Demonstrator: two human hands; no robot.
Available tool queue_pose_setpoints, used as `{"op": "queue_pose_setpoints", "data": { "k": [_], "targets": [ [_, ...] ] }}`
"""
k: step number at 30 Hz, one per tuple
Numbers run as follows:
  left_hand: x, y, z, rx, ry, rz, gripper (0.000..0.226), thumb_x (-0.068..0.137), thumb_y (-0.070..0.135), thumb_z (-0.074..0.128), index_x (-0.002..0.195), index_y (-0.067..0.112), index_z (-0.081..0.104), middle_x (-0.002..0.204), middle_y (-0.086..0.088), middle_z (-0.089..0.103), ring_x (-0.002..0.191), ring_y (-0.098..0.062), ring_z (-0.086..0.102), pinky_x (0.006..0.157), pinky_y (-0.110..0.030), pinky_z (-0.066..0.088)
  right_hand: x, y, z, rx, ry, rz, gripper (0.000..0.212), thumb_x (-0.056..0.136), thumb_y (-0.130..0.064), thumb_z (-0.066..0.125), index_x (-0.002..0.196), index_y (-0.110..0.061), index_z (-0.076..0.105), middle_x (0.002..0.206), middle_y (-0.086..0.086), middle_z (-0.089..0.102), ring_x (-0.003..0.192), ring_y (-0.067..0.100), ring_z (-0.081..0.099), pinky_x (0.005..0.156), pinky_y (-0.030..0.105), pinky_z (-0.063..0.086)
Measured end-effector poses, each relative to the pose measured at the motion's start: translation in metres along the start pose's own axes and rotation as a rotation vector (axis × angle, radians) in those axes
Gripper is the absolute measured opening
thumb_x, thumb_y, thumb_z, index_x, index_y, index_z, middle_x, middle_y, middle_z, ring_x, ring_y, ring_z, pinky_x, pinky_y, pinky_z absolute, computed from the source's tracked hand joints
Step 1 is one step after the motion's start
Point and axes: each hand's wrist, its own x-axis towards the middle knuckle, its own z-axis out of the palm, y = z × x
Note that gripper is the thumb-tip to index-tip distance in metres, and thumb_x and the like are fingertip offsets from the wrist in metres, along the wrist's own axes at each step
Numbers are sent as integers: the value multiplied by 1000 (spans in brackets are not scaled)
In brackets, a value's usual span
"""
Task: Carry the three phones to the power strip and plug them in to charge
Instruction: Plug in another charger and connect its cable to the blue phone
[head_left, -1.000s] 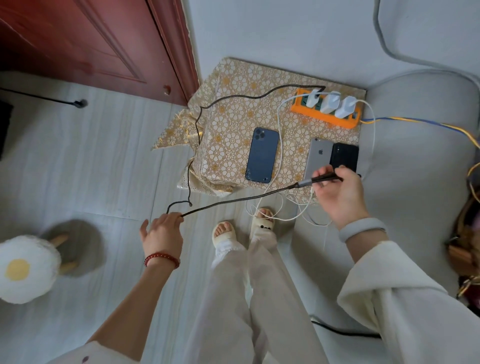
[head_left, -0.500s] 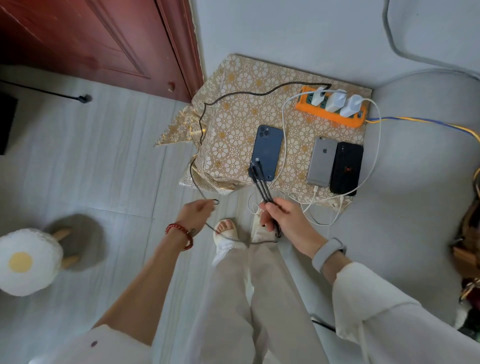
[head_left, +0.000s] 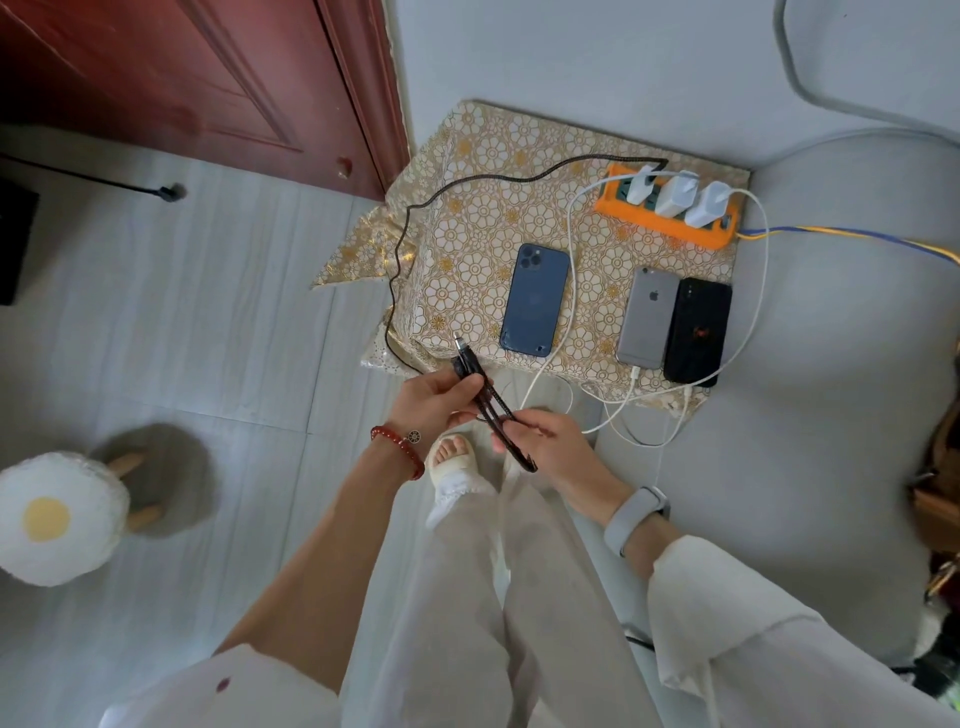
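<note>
The black braided cable (head_left: 493, 410) is sitting doubled over in both hands at the centre of the frame, its connector tip pointing up toward the blue phone (head_left: 535, 300). A second ago it was stretched out long between hands held far apart; now the hands are meeting, so the slack is being gathered and the plug end brought close to the one phone that looks unconnected. The left hand (head_left: 431, 397) is pinching the strands just below the connector, and the right hand (head_left: 545, 441) is gripping the folded loop lower down.

All three phones are lying face down on the patterned cloth (head_left: 467, 218) in the upper middle of the frame: the blue one apart on the left, the silver phone (head_left: 647, 317) and black phone (head_left: 698, 330) touching each other on the right, each apparently fed by a white cable (head_left: 571, 291). The orange power strip (head_left: 670, 228) is lying above them with three white chargers plugged in.

Judging by this, only the blue phone is waiting for its plug.
</note>
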Motion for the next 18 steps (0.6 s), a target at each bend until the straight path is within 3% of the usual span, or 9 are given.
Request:
{"op": "queue_pose_setpoints", "data": {
  "k": [3, 6, 9, 11, 14, 16, 18],
  "targets": [
    [0, -2, -4, 10, 7, -5, 15, 88, 9, 52, 79, 10, 63, 72, -1, 63, 63, -7, 58, 76, -21, 51, -1, -1, 0, 193, 91, 70, 20, 88, -6, 51, 75, -8, 65, 60, 5, 55, 54, 11, 51, 60, 21, 41],
    [4, -9, -9, 98, 7, -47, 18, 88, 10, 53, 73, 11, 62, 68, -3, 60, 58, -10, 54, 74, -24, 50, 1, -6, -3, 394, 149, 74, 22, 93, -11, 44, 78, -9, 60, 58, 4, 44, 55, 19, 47, 62, 31, 46],
    [12, -23, -17, 233, 3, -202, 20, 88, 10, 53, 69, 9, 61, 58, -2, 61, 44, -7, 51, 64, -24, 48, 10, -6, -10, 421, 170, 54, 26, 97, -20, 36, 86, -12, 59, 57, 2, 36, 51, 18, 43, 57, 31, 46],
    [19, -34, -20, 299, 4, -341, 21, 88, 9, 51, 68, 4, 56, 66, -12, 54, 45, -13, 43, 55, -23, 37, 18, -2, -13, 393, 164, 113, 24, 97, -26, 37, 89, -17, 58, 52, 0, 38, 44, 16, 46, 55, 33, 52],
    [31, -46, -23, 853, -8, -478, 32, 85, 31, 54, 68, 6, 49, 70, -9, 52, 65, -21, 51, 54, -24, 36, 36, 13, -12, 258, 156, 292, 17, 93, -22, 41, 89, -12, 54, 49, 3, 42, 35, 16, 46, 52, 33, 55],
    [41, -49, -26, 1075, 19, -478, 45, 85, 41, 53, 102, -1, 53, 104, -15, 57, 101, -31, 55, 75, -32, 45, 49, 22, -8, 164, 131, 411, 16, 93, -16, 40, 89, -6, 52, 54, 9, 46, 35, 19, 50, 54, 34, 55],
    [55, -45, -26, 1010, 120, -400, 56, 86, 34, 52, 130, 1, 38, 135, -19, 42, 122, -33, 45, 96, -39, 41, 63, 27, -6, 96, 133, 453, 19, 94, -14, 37, 89, -3, 51, 60, 12, 53, 46, 23, 57, 62, 39, 56]
  ]
}}
